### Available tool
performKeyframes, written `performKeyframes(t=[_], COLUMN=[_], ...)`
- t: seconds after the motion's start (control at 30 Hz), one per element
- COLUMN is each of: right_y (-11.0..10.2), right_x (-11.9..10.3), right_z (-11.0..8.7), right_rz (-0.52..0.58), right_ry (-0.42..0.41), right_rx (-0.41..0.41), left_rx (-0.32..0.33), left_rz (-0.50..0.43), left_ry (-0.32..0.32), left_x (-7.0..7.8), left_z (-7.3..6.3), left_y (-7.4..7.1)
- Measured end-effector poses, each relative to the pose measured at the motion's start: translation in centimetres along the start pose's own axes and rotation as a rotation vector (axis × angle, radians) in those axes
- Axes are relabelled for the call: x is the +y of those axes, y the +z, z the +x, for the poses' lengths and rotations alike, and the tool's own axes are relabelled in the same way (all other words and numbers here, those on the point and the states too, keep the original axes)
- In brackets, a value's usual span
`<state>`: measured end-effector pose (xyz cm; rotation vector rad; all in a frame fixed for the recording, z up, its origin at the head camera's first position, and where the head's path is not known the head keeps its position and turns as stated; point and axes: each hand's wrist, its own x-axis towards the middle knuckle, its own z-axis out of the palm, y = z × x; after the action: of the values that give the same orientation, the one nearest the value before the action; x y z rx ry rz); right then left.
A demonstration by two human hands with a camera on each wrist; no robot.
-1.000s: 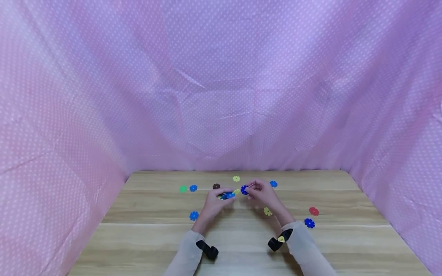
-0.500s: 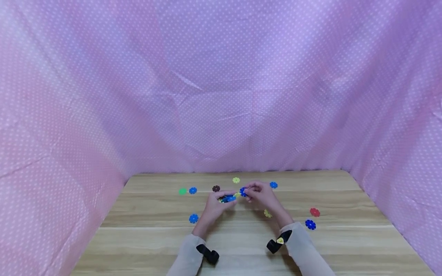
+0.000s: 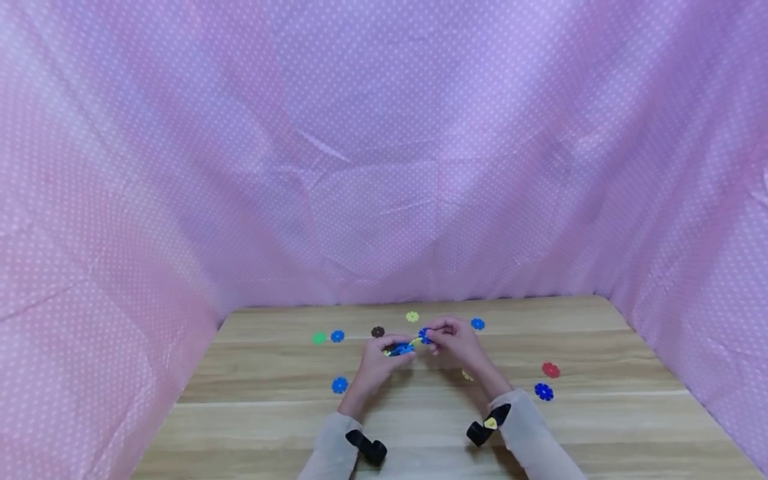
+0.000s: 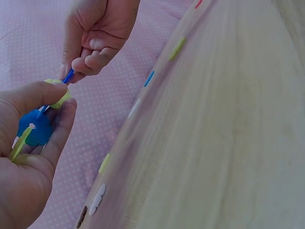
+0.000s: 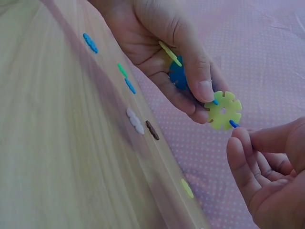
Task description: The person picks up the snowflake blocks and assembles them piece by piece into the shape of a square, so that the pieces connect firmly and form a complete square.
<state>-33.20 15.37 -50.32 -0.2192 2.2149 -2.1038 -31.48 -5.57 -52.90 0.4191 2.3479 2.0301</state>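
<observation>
My left hand [image 3: 377, 361] holds a chain of slotted snowflake discs between thumb and fingers, above the table. In the right wrist view a yellow disc [image 5: 167, 51] and a blue disc [image 5: 177, 75] sit within that hand. Past its thumb tip sticks out another yellow disc [image 5: 224, 112], seen face on with slots round its rim. My right hand [image 3: 459, 341] pinches a dark blue disc [image 3: 425, 335] between thumb and forefinger. The dark blue disc's edge meets the protruding yellow disc's rim; how deep it sits in a slot is unclear.
Loose discs lie around the hands on the wooden table [image 3: 420, 427]: green [image 3: 319, 338], brown [image 3: 377, 331], yellow [image 3: 412, 317], red [image 3: 551, 370], dark blue [image 3: 544, 392] and several lighter blue ones. Pink dotted cloth [image 3: 384, 200] hangs behind and at both sides.
The dark blue disc in my right hand and the yellow disc at the chain's end have come together. Both hands otherwise keep nearly the same place; the view shifts slightly.
</observation>
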Motion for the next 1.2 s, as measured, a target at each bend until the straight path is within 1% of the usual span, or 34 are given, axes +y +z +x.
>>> performKeyframes(t=[0.2, 0.33, 0.47, 0.57, 0.63, 0.8, 0.97, 1.07, 1.13, 1.2], right_y=[0.22, 0.39, 0.47, 0.57, 0.63, 0.60, 0.39, 0.25, 0.19, 0.15], right_x=[-0.02, -0.22, -0.41, -0.46, -0.40, -0.18, 0.08, 0.17, 0.19, 0.22], right_z=[-0.38, -0.39, -0.33, -0.32, -0.32, -0.36, -0.26, -0.28, -0.26, -0.23], right_rz=[0.030, 0.061, 0.085, 0.097, 0.100, 0.099, 0.090, 0.089, 0.093, 0.092], right_ry=[0.000, -0.011, -0.003, 0.007, 0.008, 0.019, 0.032, 0.026, 0.018, 0.013], right_rx=[0.011, 0.027, 0.019, 0.017, 0.014, -0.019, -0.034, -0.057, -0.072, -0.087], left_rx=[-0.007, -0.010, -0.004, -0.002, -0.002, -0.012, -0.017, -0.015, -0.023, -0.044], left_rz=[-0.013, -0.041, -0.072, -0.061, -0.026, 0.050, 0.066, 0.064, 0.035, 0.000], left_ry=[-0.009, 0.013, 0.018, 0.011, 0.012, -0.008, -0.031, -0.054, -0.073, -0.078], left_x=[0.15, 0.18, 0.27, 0.42, 0.52, 0.60, 0.57, 0.68, 0.78, 0.92], left_z=[-0.11, 0.06, 0.12, 0.10, 0.05, -0.12, -0.17, -0.28, -0.34, -0.37], left_y=[0.12, 0.24, 0.40, 0.39, 0.33, 0.16, 0.07, -0.03, -0.10, -0.12])
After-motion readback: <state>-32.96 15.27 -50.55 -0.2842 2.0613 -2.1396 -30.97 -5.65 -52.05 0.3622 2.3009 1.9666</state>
